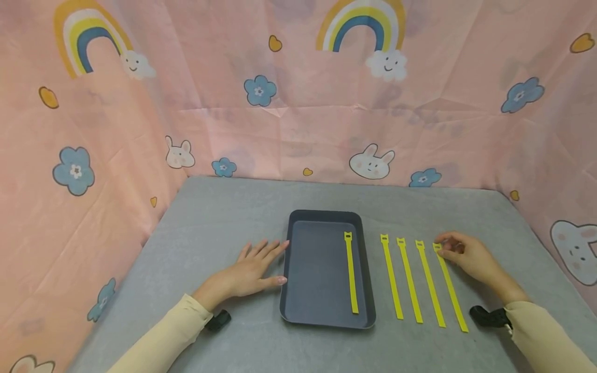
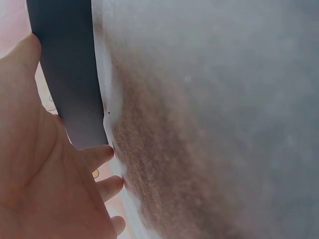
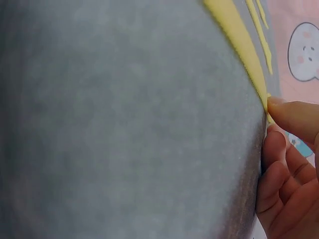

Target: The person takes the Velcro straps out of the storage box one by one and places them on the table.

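Observation:
A dark grey rectangular tray (image 1: 317, 274) lies on the table with one yellow cable tie (image 1: 351, 272) lengthwise near its right side. My left hand (image 1: 247, 272) is spread flat at the tray's left edge, thumb and fingertip against the side wall. In the left wrist view the thumb meets the tray's wall (image 2: 70, 74) and the other fingers are extended. To the right, my right hand (image 1: 473, 259) pinches the slotted head of the rightmost yellow cable tie (image 1: 451, 290) between thumb and fingers. The right wrist view shows this tie (image 3: 239, 42) running from the thumb, its strap along the tabletop.
Between the tray and my right hand, more yellow cable ties (image 1: 409, 280) lie side by side, slotted heads away from me. A grey cloth (image 1: 224, 207) covers the table. Pink patterned fabric (image 1: 298, 129) hangs around its back and sides.

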The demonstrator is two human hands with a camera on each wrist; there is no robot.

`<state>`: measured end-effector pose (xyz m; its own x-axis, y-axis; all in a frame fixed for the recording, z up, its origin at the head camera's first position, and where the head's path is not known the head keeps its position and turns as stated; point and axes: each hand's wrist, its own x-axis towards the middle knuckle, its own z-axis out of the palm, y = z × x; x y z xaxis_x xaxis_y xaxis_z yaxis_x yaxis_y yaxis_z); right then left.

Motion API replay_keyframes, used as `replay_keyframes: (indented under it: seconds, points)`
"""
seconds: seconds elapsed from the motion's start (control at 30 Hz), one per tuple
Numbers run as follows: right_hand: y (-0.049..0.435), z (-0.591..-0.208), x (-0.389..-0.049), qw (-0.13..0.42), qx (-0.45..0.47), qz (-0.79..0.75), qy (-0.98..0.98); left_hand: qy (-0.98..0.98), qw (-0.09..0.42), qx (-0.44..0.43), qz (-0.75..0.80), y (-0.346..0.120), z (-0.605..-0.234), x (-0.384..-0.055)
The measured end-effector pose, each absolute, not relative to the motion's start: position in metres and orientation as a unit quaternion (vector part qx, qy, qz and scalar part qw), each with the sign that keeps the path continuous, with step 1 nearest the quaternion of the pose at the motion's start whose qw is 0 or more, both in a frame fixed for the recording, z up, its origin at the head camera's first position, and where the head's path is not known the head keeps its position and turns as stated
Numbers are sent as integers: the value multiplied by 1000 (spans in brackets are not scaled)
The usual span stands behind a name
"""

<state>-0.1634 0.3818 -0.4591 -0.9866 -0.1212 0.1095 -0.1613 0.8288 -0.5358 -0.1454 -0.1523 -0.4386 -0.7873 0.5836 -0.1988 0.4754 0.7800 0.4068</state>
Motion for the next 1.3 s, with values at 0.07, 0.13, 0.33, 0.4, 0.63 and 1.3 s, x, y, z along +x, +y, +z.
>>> replay_keyframes:
  seconds: [0.07, 0.13, 0.33, 0.4, 0.63, 1.3]
  points:
    - [382, -459, -163, 38, 73, 282, -956, 930, 158, 285, 171, -153, -439, -146]
    - [382, -459, -163, 39, 73, 282, -956, 930, 157, 285, 171, -153, -439, -146]
    - [383, -456, -162, 24, 61, 298, -952, 930, 156, 284, 172, -152, -438, -146]
    - [383, -452, -161, 19, 52, 303, -952, 930, 157, 284, 174, -152, -438, -145]
    - [358, -415, -158, 63, 53, 291, -953, 928, 156, 289, 176, -152, -438, -145]
    - [200, -399, -148, -51, 225, 420, -877, 930, 152, 288, 172, -152, -438, -145]
